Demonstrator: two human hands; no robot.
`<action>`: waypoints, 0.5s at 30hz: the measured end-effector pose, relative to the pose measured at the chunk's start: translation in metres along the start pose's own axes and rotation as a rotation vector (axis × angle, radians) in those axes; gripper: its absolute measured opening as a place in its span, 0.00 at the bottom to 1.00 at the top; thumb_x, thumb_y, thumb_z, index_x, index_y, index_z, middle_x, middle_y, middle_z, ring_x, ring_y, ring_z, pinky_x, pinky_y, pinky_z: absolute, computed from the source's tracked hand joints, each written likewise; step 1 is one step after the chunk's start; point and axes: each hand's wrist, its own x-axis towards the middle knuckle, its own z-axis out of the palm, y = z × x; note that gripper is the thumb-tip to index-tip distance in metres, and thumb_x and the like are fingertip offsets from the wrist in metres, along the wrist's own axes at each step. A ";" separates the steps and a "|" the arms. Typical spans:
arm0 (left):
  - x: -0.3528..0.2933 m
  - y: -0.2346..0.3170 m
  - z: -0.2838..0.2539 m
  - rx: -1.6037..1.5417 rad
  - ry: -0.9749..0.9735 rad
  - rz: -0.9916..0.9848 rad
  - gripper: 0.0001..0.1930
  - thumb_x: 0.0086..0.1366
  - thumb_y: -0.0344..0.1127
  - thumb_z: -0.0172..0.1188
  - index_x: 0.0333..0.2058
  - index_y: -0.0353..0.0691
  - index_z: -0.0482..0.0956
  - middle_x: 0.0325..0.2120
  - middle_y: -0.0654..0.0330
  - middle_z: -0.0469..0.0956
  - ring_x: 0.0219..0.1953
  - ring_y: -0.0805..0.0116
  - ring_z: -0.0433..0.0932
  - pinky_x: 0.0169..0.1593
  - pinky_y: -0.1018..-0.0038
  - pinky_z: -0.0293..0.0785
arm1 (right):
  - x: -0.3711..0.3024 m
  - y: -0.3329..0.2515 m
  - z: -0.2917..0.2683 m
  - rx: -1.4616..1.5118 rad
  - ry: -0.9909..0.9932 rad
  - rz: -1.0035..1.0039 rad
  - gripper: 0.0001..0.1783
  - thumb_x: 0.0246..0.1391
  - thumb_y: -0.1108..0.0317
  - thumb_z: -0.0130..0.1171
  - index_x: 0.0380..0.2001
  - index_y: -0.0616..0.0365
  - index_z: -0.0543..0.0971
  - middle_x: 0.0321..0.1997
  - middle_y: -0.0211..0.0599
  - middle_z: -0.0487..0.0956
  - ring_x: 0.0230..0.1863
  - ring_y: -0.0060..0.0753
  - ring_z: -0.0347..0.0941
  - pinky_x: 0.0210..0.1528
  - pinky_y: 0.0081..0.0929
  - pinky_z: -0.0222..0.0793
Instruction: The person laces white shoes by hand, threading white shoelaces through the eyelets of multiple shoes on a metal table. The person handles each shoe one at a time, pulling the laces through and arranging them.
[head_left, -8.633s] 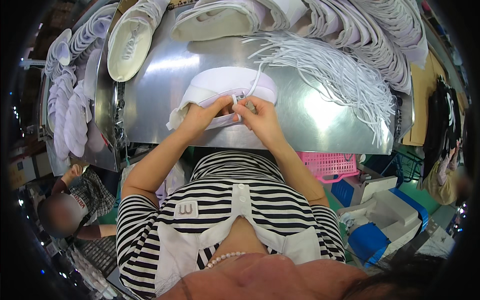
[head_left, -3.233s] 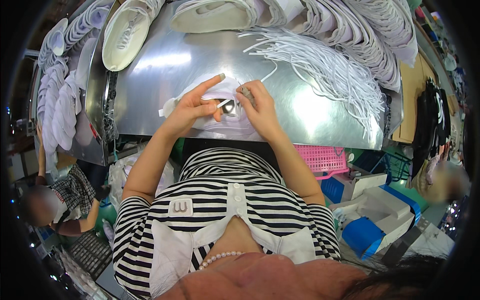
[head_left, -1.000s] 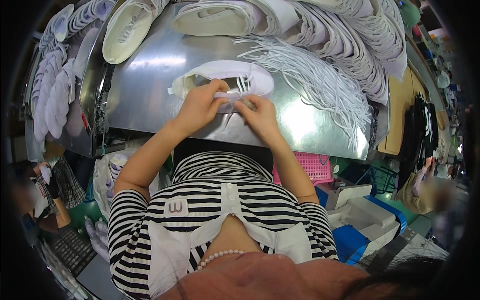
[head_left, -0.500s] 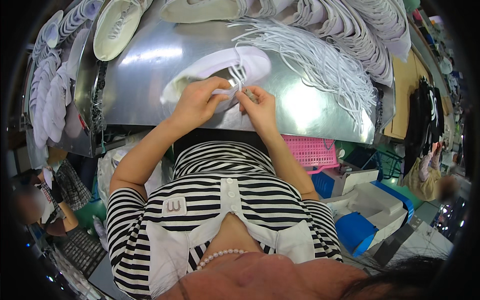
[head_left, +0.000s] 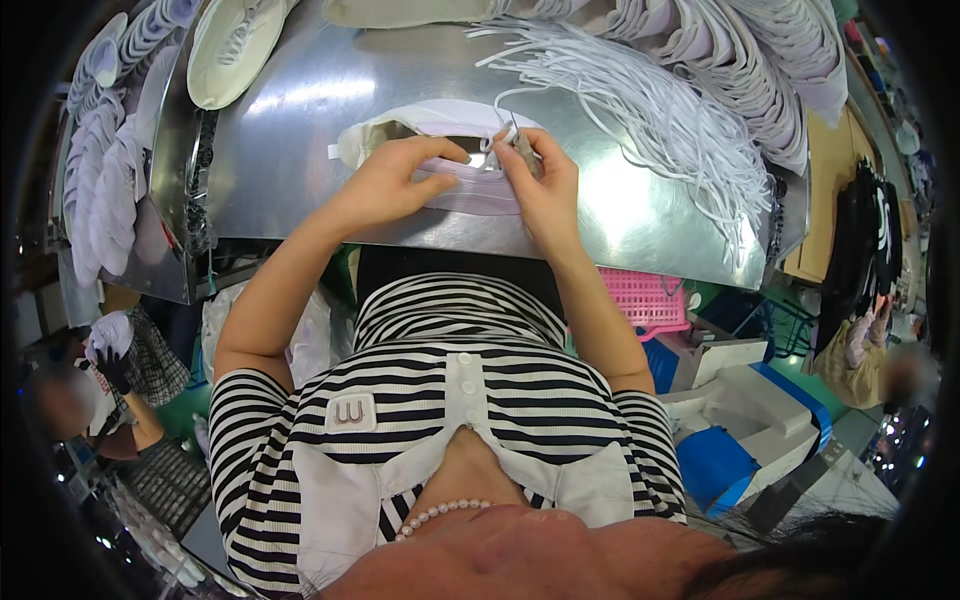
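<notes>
A white shoe upper [head_left: 440,114] lies on its side on the metal tabletop, its opening toward me. My left hand [head_left: 400,182] rests at that opening, thumb and forefinger apart against its near edge. Close to the front end of the opening, my right hand [head_left: 545,185] grips a small grey-handled tool [head_left: 528,155] with a thin tip. A white shoelace [head_left: 503,103] loops up beside the tool's tip and runs toward the shoe. My fingers hide where the lace enters the upper.
A heap of white laces [head_left: 640,130] spreads over the right of the metal table [head_left: 300,170]. Stacked white uppers [head_left: 720,90] line the far right; more uppers [head_left: 100,190] hang at left. Another laced shoe [head_left: 235,50] lies far left. A pink basket [head_left: 640,298] stands below the table edge.
My left hand has let go of the lace it pinched and opened over the shoe. My right hand has moved up and right with the tool. The shoe has turned on the table.
</notes>
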 end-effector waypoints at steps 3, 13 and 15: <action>0.001 0.001 -0.003 -0.004 -0.020 0.012 0.18 0.59 0.39 0.66 0.45 0.34 0.79 0.42 0.52 0.82 0.44 0.58 0.80 0.52 0.68 0.73 | 0.002 0.011 0.004 -0.019 0.037 -0.034 0.07 0.58 0.70 0.63 0.37 0.62 0.80 0.32 0.27 0.80 0.33 0.14 0.70 0.36 0.17 0.66; 0.003 -0.003 0.015 0.113 0.118 -0.002 0.16 0.57 0.42 0.66 0.37 0.36 0.80 0.33 0.52 0.82 0.35 0.52 0.80 0.40 0.65 0.73 | 0.000 0.023 0.015 -0.194 0.088 -0.221 0.11 0.57 0.71 0.63 0.42 0.61 0.77 0.35 0.38 0.80 0.32 0.31 0.76 0.37 0.26 0.70; 0.003 -0.001 0.015 0.145 0.118 -0.031 0.15 0.58 0.44 0.66 0.36 0.37 0.80 0.31 0.53 0.82 0.34 0.51 0.79 0.38 0.64 0.73 | -0.006 0.021 0.012 -0.219 0.093 -0.201 0.12 0.58 0.71 0.62 0.44 0.61 0.75 0.35 0.40 0.80 0.33 0.36 0.77 0.36 0.30 0.71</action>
